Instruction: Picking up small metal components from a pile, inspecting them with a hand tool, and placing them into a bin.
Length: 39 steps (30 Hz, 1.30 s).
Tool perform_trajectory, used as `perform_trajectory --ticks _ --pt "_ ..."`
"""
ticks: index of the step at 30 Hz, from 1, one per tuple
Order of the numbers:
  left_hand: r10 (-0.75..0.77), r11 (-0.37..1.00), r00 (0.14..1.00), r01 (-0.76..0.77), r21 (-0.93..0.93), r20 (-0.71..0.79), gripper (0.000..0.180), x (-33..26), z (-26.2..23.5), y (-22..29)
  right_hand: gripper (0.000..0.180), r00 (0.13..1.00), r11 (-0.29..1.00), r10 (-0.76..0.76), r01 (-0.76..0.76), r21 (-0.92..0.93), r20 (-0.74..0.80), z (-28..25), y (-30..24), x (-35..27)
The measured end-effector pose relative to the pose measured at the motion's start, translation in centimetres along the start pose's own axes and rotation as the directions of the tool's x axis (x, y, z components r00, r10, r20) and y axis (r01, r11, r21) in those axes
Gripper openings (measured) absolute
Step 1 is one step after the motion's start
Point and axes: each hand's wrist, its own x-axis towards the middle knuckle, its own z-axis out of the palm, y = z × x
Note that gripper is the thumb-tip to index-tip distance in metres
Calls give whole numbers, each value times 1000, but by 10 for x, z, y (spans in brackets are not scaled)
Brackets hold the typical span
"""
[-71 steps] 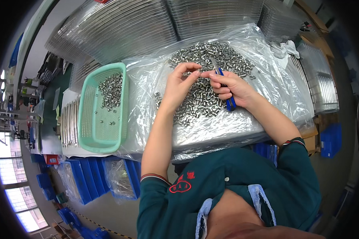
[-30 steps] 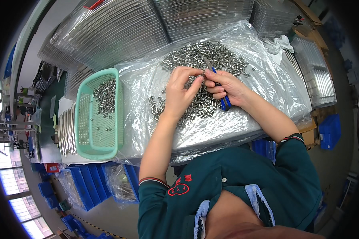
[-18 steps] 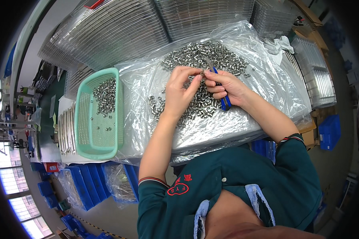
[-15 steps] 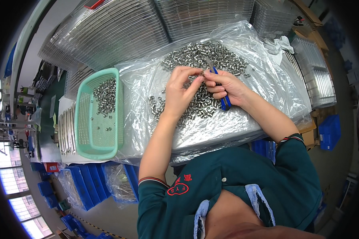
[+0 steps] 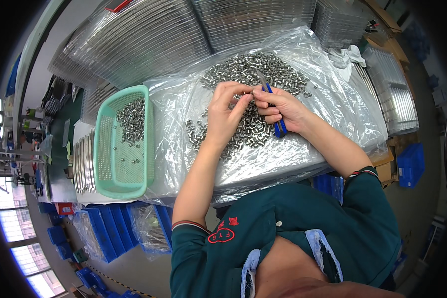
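My left hand point(image 5: 222, 111) is closed, thumb and forefinger pinching a small metal sleeve point(image 5: 252, 94), mostly hidden by the fingertips. My right hand point(image 5: 289, 110) has a blue utility knife point(image 5: 280, 128) wrapped in its fingers, its silver blade pointing away from me. The right thumb and forefinger meet the left fingertips at the sleeve. Below and around both hands lies a loose heap of small shiny metal sleeves point(image 5: 253, 130), with a larger heap point(image 5: 258, 67) just beyond, all on clear plastic sheeting point(image 5: 174, 134).
A pale green plastic basket point(image 5: 99, 159) to the left holds more of the metal pieces. Stacked clear trays point(image 5: 139, 42) line the far side, with further trays point(image 5: 392, 94) at the right. Blue bins point(image 5: 111, 231) stand below the table's near left edge.
Both hands stay in nearly the same place. The fingertips have shifted slightly round the small sleeve, which is now more covered, and the knife has tilted a little.
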Motion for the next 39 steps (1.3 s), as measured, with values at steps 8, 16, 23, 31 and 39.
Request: perform_trajectory --ticks 8,16,23,31,39 --pt "-49 998 999 49 -27 -6 14 1 2 3 23 998 997 -62 61 -50 -29 -1 -1 0" --pt "-16 1000 999 17 -25 34 17 0 1 4 20 999 999 -38 37 -36 -17 0 -1 1" --pt "-288 793 786 -125 -597 -547 20 17 -47 -5 20 1000 997 -30 30 75 -10 -1 -3 -1" --pt "-463 748 766 67 -661 -446 24 16 -70 -18 20 1000 997 -3 2 75 12 0 -2 0" --pt "-235 725 970 213 655 -55 12 3 -37 -50 20 999 997 -11 8 81 36 1 -2 -1"
